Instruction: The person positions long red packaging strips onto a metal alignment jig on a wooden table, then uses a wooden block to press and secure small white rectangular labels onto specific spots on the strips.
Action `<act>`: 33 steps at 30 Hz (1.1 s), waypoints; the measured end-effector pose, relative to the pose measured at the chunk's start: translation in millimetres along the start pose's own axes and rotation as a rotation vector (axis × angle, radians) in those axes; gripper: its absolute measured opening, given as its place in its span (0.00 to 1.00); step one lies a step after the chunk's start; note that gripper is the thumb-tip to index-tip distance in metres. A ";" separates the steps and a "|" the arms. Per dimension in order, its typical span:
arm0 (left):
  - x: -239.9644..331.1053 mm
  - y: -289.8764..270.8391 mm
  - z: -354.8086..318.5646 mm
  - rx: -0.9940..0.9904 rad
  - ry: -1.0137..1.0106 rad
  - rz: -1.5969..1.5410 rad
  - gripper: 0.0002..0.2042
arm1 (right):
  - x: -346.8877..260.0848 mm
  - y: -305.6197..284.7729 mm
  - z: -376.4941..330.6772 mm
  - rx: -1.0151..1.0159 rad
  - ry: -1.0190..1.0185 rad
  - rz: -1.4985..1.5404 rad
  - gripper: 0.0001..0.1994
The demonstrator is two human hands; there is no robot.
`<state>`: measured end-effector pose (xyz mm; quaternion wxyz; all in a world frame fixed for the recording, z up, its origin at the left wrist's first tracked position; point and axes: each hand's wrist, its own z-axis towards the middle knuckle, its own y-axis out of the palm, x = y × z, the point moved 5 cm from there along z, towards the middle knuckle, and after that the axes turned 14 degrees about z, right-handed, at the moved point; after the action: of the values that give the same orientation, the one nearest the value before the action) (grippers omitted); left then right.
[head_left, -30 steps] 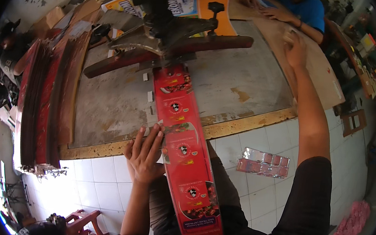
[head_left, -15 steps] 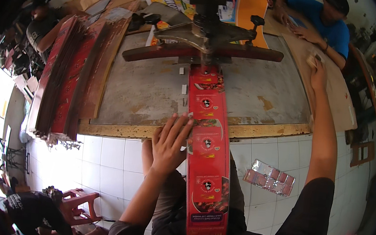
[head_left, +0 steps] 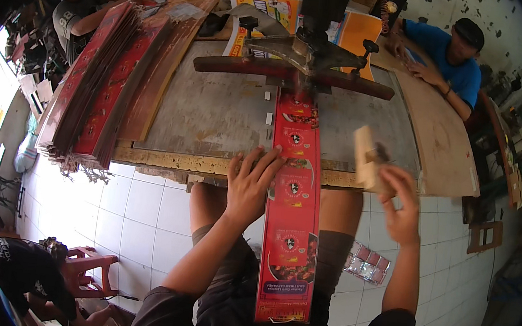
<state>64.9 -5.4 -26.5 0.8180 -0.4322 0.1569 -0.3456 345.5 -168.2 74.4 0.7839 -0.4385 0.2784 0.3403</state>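
Observation:
A long red printed strip runs from beneath the black metal press head toward my lap, overhanging the table's near edge. My left hand lies flat along its left side, fingers stretched out and tips on the strip's edge. To the right of the strip, my right hand is closed on a pale wooden block, raised over the table's near edge. Motion blurs the block's darker part and my fingertips. Two small white pieces lie just left of the strip on the grey tabletop.
Stacks of red printed strips rest on the table's left. Orange printed sheets lie behind the press. A co-worker in blue sits at the far right; others are on the left. A red stool and a clear-and-pink packet are on the floor.
My right hand has swung from the far right of the table toward me and the strip, bringing the wooden block along. My left hand stays on the strip. The whole view has shifted slightly.

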 end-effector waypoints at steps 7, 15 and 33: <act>-3.3 5.1 -0.4 0.005 -0.005 0.001 0.31 | -46.6 91.1 45.5 -0.223 -0.219 0.056 0.25; -0.3 0.6 3.0 0.017 -0.021 -0.020 0.27 | 16.7 138.0 113.1 -0.185 -0.250 -0.055 0.21; -2.5 1.9 0.2 0.000 -0.057 -0.015 0.25 | 42.8 151.6 139.6 -0.118 -0.288 -0.010 0.21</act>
<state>64.1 -2.7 -28.0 0.8194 -0.4432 0.1303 -0.3393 273.2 24.8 31.8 0.7902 -0.4319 0.1405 0.4115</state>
